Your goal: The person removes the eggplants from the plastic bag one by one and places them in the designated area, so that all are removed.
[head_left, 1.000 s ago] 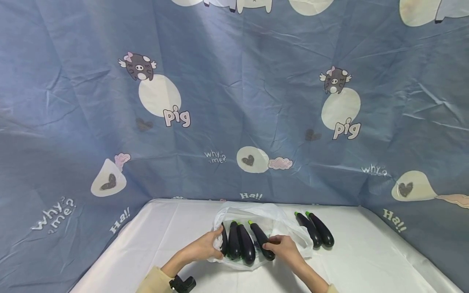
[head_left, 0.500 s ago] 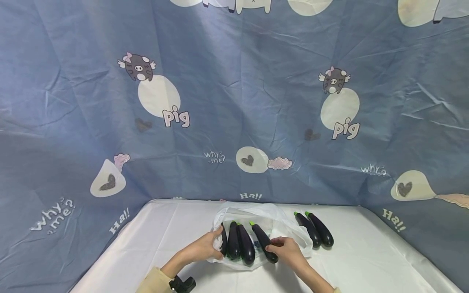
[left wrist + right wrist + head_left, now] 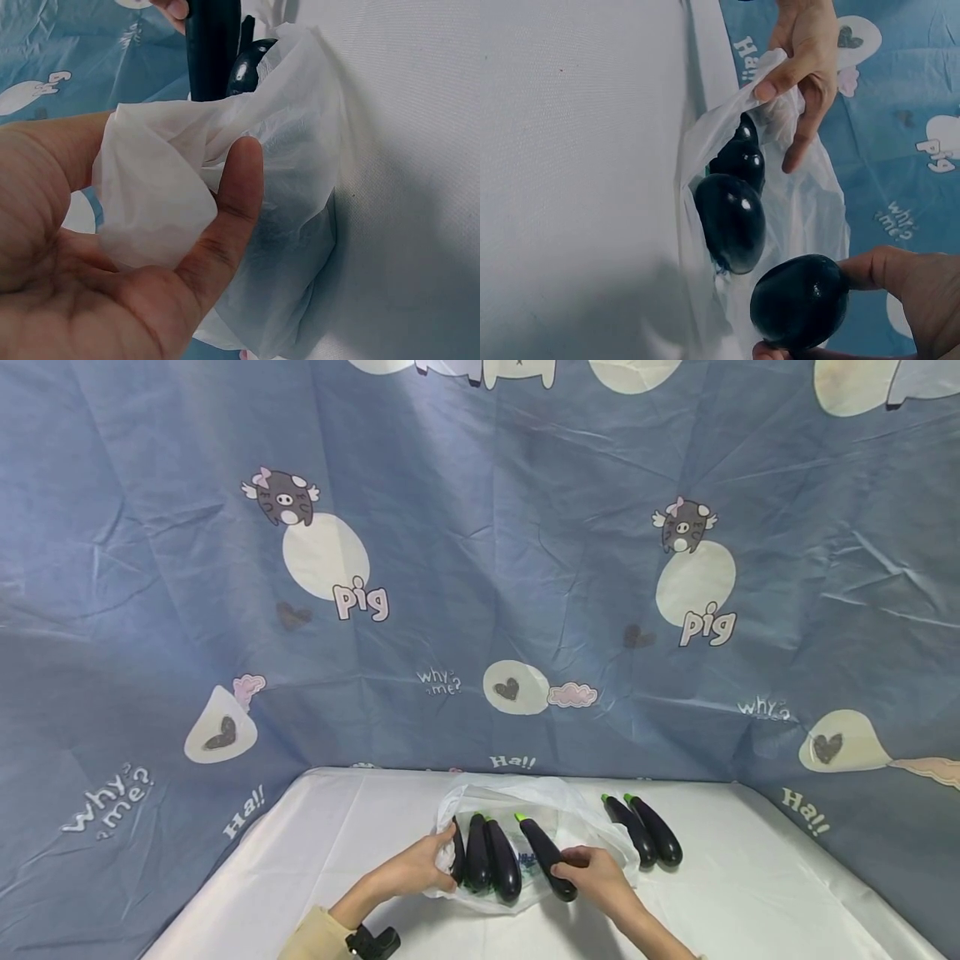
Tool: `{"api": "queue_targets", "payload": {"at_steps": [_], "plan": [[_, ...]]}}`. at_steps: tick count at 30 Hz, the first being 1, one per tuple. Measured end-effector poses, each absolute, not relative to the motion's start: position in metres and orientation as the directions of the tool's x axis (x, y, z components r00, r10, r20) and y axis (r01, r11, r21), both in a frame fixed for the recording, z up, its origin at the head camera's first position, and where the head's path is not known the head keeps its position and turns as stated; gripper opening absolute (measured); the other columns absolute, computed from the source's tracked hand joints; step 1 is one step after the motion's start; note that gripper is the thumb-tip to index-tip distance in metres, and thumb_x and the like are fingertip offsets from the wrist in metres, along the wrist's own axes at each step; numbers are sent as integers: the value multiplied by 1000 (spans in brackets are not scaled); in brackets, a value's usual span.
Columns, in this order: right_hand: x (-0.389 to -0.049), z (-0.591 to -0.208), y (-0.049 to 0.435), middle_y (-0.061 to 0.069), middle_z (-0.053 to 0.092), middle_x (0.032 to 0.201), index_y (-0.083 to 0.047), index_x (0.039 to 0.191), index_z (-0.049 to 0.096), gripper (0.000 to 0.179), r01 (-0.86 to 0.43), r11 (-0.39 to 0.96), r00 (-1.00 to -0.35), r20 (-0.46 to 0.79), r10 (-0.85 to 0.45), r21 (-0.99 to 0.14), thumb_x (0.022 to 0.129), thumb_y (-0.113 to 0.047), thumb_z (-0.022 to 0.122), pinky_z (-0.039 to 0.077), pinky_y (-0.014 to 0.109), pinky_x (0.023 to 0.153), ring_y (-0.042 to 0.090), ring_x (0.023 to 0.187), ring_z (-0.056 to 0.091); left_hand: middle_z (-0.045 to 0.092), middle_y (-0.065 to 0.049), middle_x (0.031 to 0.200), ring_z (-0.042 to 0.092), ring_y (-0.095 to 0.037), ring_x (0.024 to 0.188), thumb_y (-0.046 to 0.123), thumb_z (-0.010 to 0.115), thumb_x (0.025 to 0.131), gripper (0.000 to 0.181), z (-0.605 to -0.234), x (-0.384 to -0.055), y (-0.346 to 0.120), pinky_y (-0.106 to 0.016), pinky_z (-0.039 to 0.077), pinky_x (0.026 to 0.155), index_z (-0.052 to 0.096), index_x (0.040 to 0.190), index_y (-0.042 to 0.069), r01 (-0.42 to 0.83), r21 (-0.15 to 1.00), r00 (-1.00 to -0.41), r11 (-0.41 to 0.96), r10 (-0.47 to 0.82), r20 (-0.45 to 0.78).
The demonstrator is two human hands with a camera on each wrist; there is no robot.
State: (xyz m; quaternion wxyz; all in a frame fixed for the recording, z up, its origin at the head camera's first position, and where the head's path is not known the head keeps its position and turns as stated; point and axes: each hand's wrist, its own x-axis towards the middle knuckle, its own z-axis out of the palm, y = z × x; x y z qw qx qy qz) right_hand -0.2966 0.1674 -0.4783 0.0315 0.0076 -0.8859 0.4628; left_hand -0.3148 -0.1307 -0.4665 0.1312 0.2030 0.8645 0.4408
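Observation:
A white plastic bag [image 3: 517, 793] lies with its mouth toward me, and several dark eggplants [image 3: 478, 860] rest inside it. My left hand [image 3: 420, 864] holds the bag's rim at the left; in the left wrist view thin plastic [image 3: 154, 195] is draped between thumb and fingers. My right hand [image 3: 596, 877] pinches one eggplant [image 3: 542, 847] near its rounded end, its green stem pointing into the bag. That rounded end [image 3: 799, 304] sits between thumb and fingers in the right wrist view, apart from the other eggplants [image 3: 731, 225].
Two more eggplants [image 3: 658, 835] lie side by side on the white-covered table [image 3: 750, 877], just right of the bag. A blue printed cloth [image 3: 480, 568] hangs behind the table. A black band [image 3: 372, 942] is on the left wrist.
My right hand has shifted slightly to the right and toward me, bringing its eggplant along, away from the others in the bag. The left hand has stayed on the rim.

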Motion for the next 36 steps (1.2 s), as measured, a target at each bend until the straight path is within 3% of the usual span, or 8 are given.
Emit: {"api": "queue_targets", "payload": {"at_steps": [36], "plan": [[-298,-439,206,14,71,109,0,116,67,43,39,550,-998,-5,62,-834,81,-25,70,53,43,85,27,100,67,21,-33,153,20,-50,141,5,75,67,97,-469,-315,-131,-62,25,109,21,146,-16,269,801,-878,534,478,-24]]}}
